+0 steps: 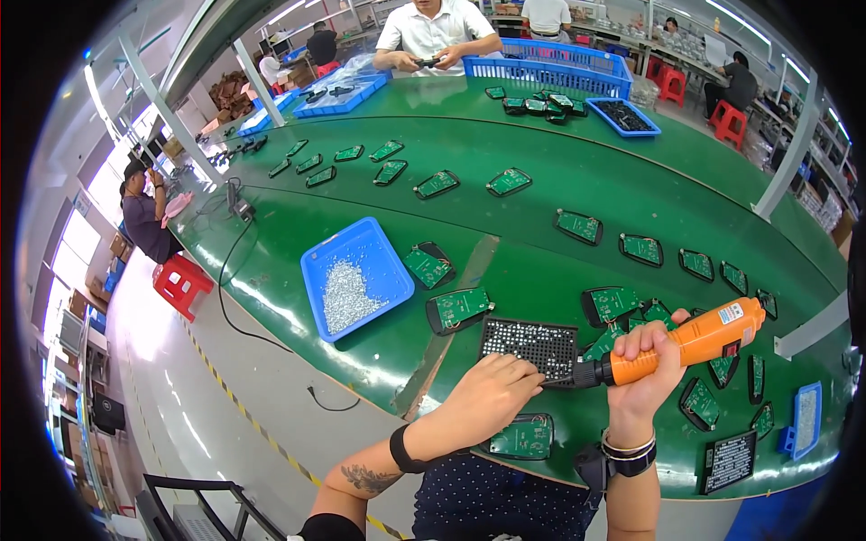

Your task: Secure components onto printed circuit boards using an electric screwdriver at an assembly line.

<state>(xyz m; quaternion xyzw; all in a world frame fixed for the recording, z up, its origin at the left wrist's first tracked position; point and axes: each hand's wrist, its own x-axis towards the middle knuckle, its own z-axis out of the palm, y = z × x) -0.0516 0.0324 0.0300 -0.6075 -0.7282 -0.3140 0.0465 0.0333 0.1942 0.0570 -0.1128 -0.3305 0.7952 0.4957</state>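
My right hand [648, 365] is wrapped round an orange electric screwdriver [699, 338], its black nose pointing left at a black screw tray [519, 335]. Small screws fill many of the tray's holes. My left hand [496, 389] lies along the tray's near edge, fingers drawn together and curled; whatever its fingertips hold, if anything, is hidden. Just below that hand sits a green circuit board in a black casing [523, 437], close to the table edge. More such boards lie around the tray, one circuit board [460, 308] at its upper left and several under and beside the screwdriver.
A blue bin of loose screws [347, 293] stands left of the tray. Boards in casings [437, 184] spread across the green table. At right are another black tray [729, 462] and a small blue bin [806, 419]. Across the table a person [437, 36] handles a dark part.
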